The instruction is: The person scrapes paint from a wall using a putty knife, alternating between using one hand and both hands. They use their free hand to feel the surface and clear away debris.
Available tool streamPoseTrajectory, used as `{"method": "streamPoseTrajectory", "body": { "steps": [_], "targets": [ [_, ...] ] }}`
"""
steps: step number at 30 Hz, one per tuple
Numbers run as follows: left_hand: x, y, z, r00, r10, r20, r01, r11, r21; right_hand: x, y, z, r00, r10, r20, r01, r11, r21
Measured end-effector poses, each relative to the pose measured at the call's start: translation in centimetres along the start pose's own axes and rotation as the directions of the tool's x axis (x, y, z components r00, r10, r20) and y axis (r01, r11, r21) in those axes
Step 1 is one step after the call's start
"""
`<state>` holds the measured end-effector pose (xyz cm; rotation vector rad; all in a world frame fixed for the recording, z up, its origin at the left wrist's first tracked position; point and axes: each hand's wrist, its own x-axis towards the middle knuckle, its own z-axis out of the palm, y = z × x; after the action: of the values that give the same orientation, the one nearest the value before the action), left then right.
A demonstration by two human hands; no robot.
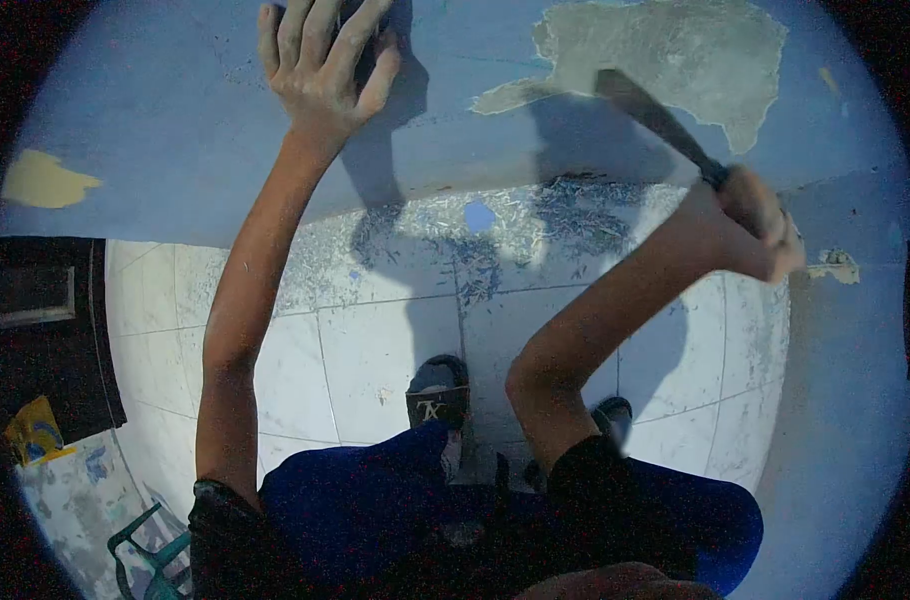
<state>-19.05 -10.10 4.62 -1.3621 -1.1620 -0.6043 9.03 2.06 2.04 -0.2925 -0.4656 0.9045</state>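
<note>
My left hand rests with fingers spread against the blue painted wall, near the top of the view. My right hand is closed round the handle of a scraper, its dark, flat blade pointing up and to the left. The blade's tip overlaps the lower left part of a bare grey patch, which has ragged paint edges. The right hand looks slightly blurred. Below it, the handle is mostly hidden by my fingers.
Paint flakes litter the white tiled floor along the wall's foot. A yellowish patch marks the wall at left. A dark door-like panel, a yellow packet and a green plastic chair are at left. Another wall meets at right.
</note>
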Motion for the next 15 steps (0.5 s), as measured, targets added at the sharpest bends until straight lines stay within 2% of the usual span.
{"method": "streamPoseTrajectory", "body": {
  "steps": [2,3,5,6,8,10,13,14,15],
  "targets": [
    [0.3,0.7,-1.1,0.992,-0.070,0.108,0.068,0.998,0.017,-0.5,2.3,0.2,0.994,-0.108,-0.032,0.103,0.987,-0.122],
    [0.6,1.0,-1.4,0.982,-0.101,0.157,0.099,0.995,0.022,-1.3,4.2,0.4,0.998,-0.068,-0.014,0.067,0.994,-0.088],
    [0.3,1.1,-0.9,0.989,-0.089,0.117,0.088,0.996,0.014,-3.2,6.0,1.0,0.994,0.107,0.027,-0.107,0.994,0.025],
    [0.2,0.7,-0.7,0.992,-0.078,0.097,0.077,0.997,0.017,-3.8,5.5,1.0,0.989,0.145,-0.013,-0.145,0.989,0.029],
    [0.9,0.7,-0.9,0.988,-0.091,0.124,0.088,0.996,0.026,-3.3,3.2,1.0,0.991,0.050,-0.125,-0.060,0.995,-0.078],
    [0.3,1.0,-1.7,0.982,-0.103,0.158,0.102,0.995,0.013,-1.2,0.5,-0.6,0.992,0.006,-0.129,-0.021,0.993,-0.117],
    [0.5,0.9,-1.1,0.987,-0.096,0.128,0.095,0.995,0.009,-1.6,3.6,0.5,0.985,-0.143,-0.093,0.133,0.986,-0.104],
    [0.4,0.9,-1.2,0.985,-0.101,0.140,0.099,0.995,0.019,-1.9,4.0,0.3,0.998,0.059,0.038,-0.062,0.994,0.095],
    [0.4,0.9,-1.1,0.983,-0.105,0.150,0.101,0.994,0.032,-2.0,4.4,0.2,0.952,0.227,0.204,-0.276,0.925,0.262]
  ]
}}
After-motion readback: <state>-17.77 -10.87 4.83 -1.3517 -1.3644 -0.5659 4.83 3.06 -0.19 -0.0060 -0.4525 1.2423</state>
